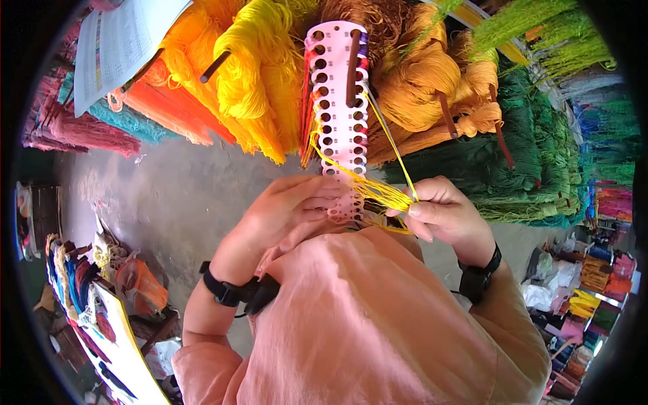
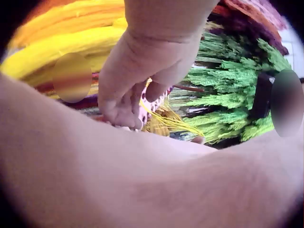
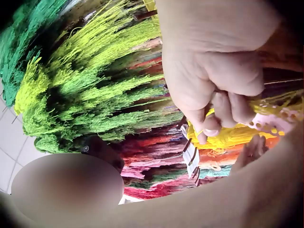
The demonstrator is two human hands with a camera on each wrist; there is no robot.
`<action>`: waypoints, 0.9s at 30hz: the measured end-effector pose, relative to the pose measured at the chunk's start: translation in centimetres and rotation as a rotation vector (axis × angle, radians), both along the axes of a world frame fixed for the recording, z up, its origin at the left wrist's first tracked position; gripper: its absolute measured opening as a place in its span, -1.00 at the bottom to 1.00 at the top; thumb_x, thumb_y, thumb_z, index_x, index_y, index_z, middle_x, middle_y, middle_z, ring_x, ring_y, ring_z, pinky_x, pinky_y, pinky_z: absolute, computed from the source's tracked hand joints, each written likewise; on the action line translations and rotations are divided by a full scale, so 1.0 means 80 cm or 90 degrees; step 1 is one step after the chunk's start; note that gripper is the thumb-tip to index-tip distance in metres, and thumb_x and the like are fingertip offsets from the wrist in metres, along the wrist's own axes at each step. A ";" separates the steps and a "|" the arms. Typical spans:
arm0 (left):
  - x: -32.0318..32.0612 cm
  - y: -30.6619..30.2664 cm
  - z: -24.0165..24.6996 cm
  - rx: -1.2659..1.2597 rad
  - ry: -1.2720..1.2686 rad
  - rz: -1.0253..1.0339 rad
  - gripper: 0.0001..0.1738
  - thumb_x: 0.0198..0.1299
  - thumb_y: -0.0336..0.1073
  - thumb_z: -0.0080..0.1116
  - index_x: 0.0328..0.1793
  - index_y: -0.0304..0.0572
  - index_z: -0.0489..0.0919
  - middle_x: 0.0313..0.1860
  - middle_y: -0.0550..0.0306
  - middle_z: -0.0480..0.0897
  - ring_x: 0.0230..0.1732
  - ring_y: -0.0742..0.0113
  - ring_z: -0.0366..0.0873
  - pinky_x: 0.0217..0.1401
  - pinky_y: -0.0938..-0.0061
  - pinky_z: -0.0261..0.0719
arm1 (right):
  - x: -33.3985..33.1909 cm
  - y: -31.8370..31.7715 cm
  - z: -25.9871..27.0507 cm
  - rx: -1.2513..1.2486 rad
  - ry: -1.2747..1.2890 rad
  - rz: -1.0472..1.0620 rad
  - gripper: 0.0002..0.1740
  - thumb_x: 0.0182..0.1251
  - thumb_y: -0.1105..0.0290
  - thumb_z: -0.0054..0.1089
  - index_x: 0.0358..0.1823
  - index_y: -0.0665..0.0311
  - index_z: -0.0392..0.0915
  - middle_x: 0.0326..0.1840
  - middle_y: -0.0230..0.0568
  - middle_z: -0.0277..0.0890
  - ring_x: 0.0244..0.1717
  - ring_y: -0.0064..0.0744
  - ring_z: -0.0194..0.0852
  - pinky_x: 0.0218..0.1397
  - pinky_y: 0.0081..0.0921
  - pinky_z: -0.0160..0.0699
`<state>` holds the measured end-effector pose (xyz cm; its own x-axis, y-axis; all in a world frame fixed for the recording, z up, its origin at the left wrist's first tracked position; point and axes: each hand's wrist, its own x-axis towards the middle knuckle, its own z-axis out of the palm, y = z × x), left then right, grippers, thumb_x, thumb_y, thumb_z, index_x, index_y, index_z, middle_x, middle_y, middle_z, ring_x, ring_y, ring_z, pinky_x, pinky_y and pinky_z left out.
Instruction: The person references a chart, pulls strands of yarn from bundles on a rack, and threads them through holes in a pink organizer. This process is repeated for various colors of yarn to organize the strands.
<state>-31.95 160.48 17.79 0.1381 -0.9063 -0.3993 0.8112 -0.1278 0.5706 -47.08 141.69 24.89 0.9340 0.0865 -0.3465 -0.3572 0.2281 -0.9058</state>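
A long pink thread card [image 1: 343,101] with holes along both edges runs down the middle of the head view, coloured threads looped in many holes. My left hand [image 1: 297,206] holds its lower end. In the left wrist view, the card [image 2: 144,111] shows between the fingers and thumb. My right hand [image 1: 442,212] pinches a bundle of yellow threads [image 1: 381,192] just right of the card. These strands stretch from the card's left edge across to the fingertips, and one runs up toward its right side. In the right wrist view, the right hand's fingers [image 3: 223,111] are curled.
Yellow skeins [image 1: 260,67] hang left of the card, golden-orange skeins [image 1: 415,88] and dark green ones [image 1: 533,135] to its right. Brown pegs [image 1: 448,115] stick out among them. A printed sheet [image 1: 121,50] hangs at upper left. Bags and bundles lie on both sides.
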 end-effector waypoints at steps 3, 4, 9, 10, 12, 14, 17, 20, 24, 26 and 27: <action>-0.021 -0.030 0.008 -0.096 0.268 0.022 -0.65 0.16 -0.14 -0.05 0.00 -0.18 0.38 -0.09 0.12 0.50 -0.07 0.33 0.43 -0.02 0.44 0.39 | 0.000 0.000 -0.001 0.036 0.014 0.015 -0.70 0.23 0.27 -0.08 -0.20 0.36 0.49 -0.81 -0.51 0.20 -0.80 -0.76 0.02 -0.72 -0.74 -0.12; -0.024 -0.036 0.021 -0.075 0.291 0.052 -0.66 0.15 -0.12 -0.05 -0.04 -0.16 0.38 -0.12 0.12 0.50 -0.05 0.36 0.41 -0.03 0.45 0.37 | 0.000 -0.001 0.000 0.028 0.012 0.022 -0.71 0.23 0.28 -0.06 -0.19 0.36 0.48 -0.80 -0.50 0.21 -0.80 -0.76 0.04 -0.72 -0.74 -0.11; -0.010 -0.036 0.017 -0.170 0.190 0.267 -0.71 0.23 -0.17 -0.19 -0.12 -0.23 0.41 -0.24 0.13 0.52 -0.14 0.33 0.46 0.00 0.37 0.40 | -0.010 -0.020 -0.017 -0.131 0.036 0.066 -0.70 0.26 0.29 -0.12 -0.12 0.34 0.44 -0.75 -0.45 0.27 -0.75 -0.75 0.12 -0.69 -0.75 0.03; -0.003 -0.030 0.020 -0.224 0.174 0.263 -0.71 0.24 -0.19 -0.22 -0.14 -0.24 0.42 -0.28 0.14 0.53 -0.18 0.33 0.47 0.00 0.37 0.41 | -0.013 -0.023 -0.027 -0.160 0.061 0.028 -0.70 0.26 0.30 -0.13 -0.10 0.34 0.43 -0.72 -0.43 0.29 -0.74 -0.73 0.14 -0.68 -0.74 0.07; 0.006 -0.024 0.022 -0.258 0.050 0.181 -0.68 0.28 -0.22 -0.30 -0.16 -0.27 0.44 -0.44 0.17 0.52 -0.30 0.39 0.49 -0.06 0.47 0.43 | -0.018 -0.024 -0.035 -0.163 0.103 -0.060 -0.69 0.31 0.32 -0.22 -0.01 0.26 0.37 -0.65 -0.40 0.35 -0.68 -0.74 0.19 -0.64 -0.75 0.13; -0.004 -0.031 0.031 -0.159 -0.060 0.166 -0.67 0.28 -0.23 -0.29 -0.16 -0.30 0.46 -0.48 0.19 0.52 -0.33 0.43 0.48 -0.13 0.55 0.42 | -0.018 -0.024 -0.037 -0.195 0.113 -0.069 -0.71 0.28 0.32 -0.17 -0.04 0.26 0.38 -0.62 -0.33 0.38 -0.67 -0.63 0.25 -0.61 -0.70 0.20; -0.014 -0.043 0.038 -0.063 -0.251 0.190 -0.66 0.27 -0.22 -0.25 -0.18 -0.34 0.49 -0.64 0.27 0.39 -0.44 0.46 0.41 -0.29 0.61 0.33 | -0.025 -0.037 -0.074 -0.582 -0.071 -0.088 -0.72 0.18 0.37 -0.06 -0.07 0.25 0.40 -0.48 -0.19 0.42 -0.50 -0.37 0.38 -0.45 -0.54 0.34; -0.014 -0.044 0.032 -0.111 -0.251 0.212 -0.67 0.28 -0.25 -0.26 -0.19 -0.33 0.50 -0.67 0.32 0.34 -0.53 0.56 0.29 -0.39 0.66 0.27 | -0.020 -0.039 -0.079 -0.964 -0.199 -0.142 -0.72 0.08 0.49 0.02 -0.12 0.31 0.41 -0.27 -0.11 0.39 -0.31 -0.24 0.40 -0.26 -0.49 0.38; -0.013 -0.038 0.027 -0.126 -0.156 0.196 -0.68 0.28 -0.27 -0.26 -0.20 -0.34 0.49 -0.73 0.39 0.18 -0.64 0.61 0.12 -0.53 0.69 0.11 | 0.015 -0.021 -0.060 -0.813 -0.338 -0.207 -0.75 0.03 0.59 0.05 -0.18 0.34 0.44 -0.31 -0.12 0.42 -0.34 -0.27 0.42 -0.28 -0.55 0.38; -0.013 -0.035 0.027 -0.119 -0.125 0.183 -0.68 0.27 -0.27 -0.26 -0.22 -0.34 0.49 -0.73 0.40 0.12 -0.67 0.61 0.04 -0.58 0.69 0.03 | 0.041 -0.011 -0.055 -0.698 -0.404 -0.241 -0.77 0.08 0.61 0.02 -0.18 0.35 0.44 -0.46 -0.24 0.44 -0.46 -0.48 0.40 -0.40 -0.65 0.35; -0.013 -0.035 0.028 -0.110 -0.129 0.184 -0.68 0.27 -0.26 -0.25 -0.22 -0.34 0.49 -0.73 0.40 0.10 -0.67 0.60 0.00 -0.59 0.69 0.00 | 0.052 -0.007 -0.055 -0.645 -0.345 -0.282 -0.79 0.08 0.59 0.03 -0.20 0.34 0.45 -0.50 -0.24 0.42 -0.50 -0.49 0.38 -0.43 -0.65 0.33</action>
<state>-33.02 157.69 20.02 0.4579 -0.8701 -0.1825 0.6681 0.2014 0.7163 -42.94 141.10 20.48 0.8582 -0.3571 0.3689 0.0490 -0.6583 -0.7512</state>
